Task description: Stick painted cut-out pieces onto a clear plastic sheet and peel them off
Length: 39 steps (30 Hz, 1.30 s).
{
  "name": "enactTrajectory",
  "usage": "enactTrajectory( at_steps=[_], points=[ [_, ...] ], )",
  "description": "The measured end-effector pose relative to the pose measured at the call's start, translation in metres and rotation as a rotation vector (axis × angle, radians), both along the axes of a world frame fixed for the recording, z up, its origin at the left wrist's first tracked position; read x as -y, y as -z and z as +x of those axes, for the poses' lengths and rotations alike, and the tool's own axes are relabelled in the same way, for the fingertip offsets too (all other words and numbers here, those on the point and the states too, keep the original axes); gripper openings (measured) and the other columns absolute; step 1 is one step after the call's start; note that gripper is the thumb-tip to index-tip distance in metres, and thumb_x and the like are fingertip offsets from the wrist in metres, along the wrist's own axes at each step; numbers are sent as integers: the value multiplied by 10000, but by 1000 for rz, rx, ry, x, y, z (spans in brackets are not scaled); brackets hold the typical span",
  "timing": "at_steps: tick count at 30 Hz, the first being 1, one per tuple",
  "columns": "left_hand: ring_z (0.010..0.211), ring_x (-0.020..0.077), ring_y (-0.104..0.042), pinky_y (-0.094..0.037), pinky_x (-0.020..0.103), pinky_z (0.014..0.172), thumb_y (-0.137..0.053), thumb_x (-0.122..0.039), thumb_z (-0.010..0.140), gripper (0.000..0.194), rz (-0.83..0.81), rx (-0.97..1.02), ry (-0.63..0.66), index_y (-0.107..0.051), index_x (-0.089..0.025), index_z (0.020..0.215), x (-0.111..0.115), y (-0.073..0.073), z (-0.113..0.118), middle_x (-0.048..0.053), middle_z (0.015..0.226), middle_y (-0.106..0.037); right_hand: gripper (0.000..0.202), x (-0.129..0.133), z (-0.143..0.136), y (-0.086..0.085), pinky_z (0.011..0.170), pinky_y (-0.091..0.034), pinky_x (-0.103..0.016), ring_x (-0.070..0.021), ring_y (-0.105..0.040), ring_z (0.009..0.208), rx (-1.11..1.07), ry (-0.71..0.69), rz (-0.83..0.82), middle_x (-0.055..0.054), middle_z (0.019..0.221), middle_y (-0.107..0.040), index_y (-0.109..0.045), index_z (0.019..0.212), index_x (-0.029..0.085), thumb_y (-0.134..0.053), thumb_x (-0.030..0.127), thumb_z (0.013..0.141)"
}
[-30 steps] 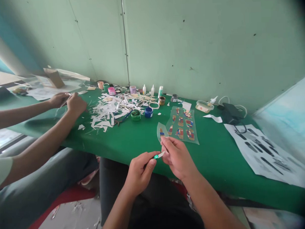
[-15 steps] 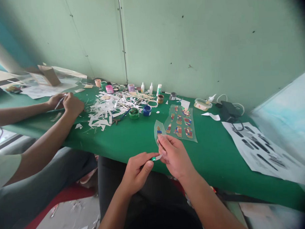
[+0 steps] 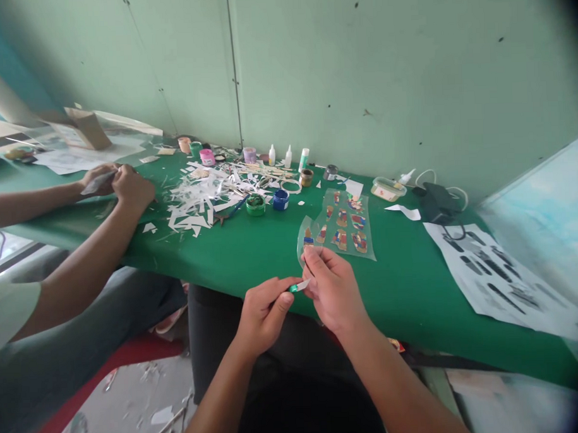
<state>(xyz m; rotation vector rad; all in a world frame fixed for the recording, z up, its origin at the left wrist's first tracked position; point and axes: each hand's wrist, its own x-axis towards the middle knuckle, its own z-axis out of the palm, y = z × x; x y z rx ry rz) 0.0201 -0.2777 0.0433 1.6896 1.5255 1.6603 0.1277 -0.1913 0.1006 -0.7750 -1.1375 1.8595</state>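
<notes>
My left hand (image 3: 266,312) is closed round a small knife (image 3: 298,285) with a green handle and a pale blade, which points at my right hand. My right hand (image 3: 332,284) pinches the near left corner of a clear plastic sheet (image 3: 371,239), beside a piece with blue and brown patches (image 3: 308,238). That corner is lifted and curled; the rest of the sheet lies on the green table (image 3: 214,257). Several colourful cut pieces show on the sheet. The blade tip is close to my right fingertips; whether it touches anything is unclear.
White paper scraps (image 3: 193,201) are heaped left of centre. Behind them stand paint jars and glue bottles (image 3: 288,156). A blue jar (image 3: 281,200) and a green jar (image 3: 255,205) stand nearer. At right lie a printed sheet (image 3: 465,261) and a black adapter (image 3: 435,202). Another person's hands (image 3: 131,184) work at left.
The lifted corner has come down closer to the rest of the sheet. The blade is tilted up more beside my right fingers. The view has shifted slightly, and the other person's hands hold something whitish.
</notes>
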Motion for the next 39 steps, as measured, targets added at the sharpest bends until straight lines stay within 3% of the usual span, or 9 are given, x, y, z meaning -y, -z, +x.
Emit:
enactTrajectory(
  at_steps=[6, 14, 23, 31, 39],
  points=[
    [662, 150, -589, -433, 256, 627, -509, -324, 980, 299, -7, 38, -36, -737, -181, 1113, -1, 3, 5, 55, 793, -714, 326, 2, 0, 2, 387, -242, -188, -48, -292, 415, -10, 47, 34, 97, 476, -374, -571, 727, 197, -731, 465, 823],
    [754, 185, -632, -459, 275, 687, -511, -351, 979, 314, -40, 108, -50, -745, -181, 1101, -3, 9, 6, 68, 821, -711, 304, 5, 3, 9, 388, -266, -216, -68, -336, 426, 92, 148, 198, 86, 513, -371, -612, 793, 211, -682, 499, 859],
    [663, 159, -572, -428, 263, 622, -520, -413, 968, 355, -39, 139, -52, -761, -165, 1047, -4, 13, 2, 54, 751, -679, 343, 13, 6, 12, 387, -253, -219, -66, -320, 412, 144, 103, 184, 85, 484, -365, -582, 731, 210, -674, 515, 860],
    [749, 183, -627, -489, 287, 701, -529, -413, 964, 341, -44, 212, -69, -764, -177, 1038, -7, 16, 4, 59, 787, -698, 317, 20, 10, 13, 399, -282, -209, -66, -354, 427, 201, 71, 239, 70, 503, -416, -603, 740, 200, -650, 478, 885],
    [707, 167, -579, -458, 277, 666, -511, -428, 971, 367, -22, 230, -117, -765, -170, 1030, -6, 19, 3, 53, 765, -666, 285, 28, 7, 16, 398, -272, -190, -47, -341, 427, 124, -12, 125, 76, 507, -418, -622, 764, 187, -665, 438, 892]
  ],
)
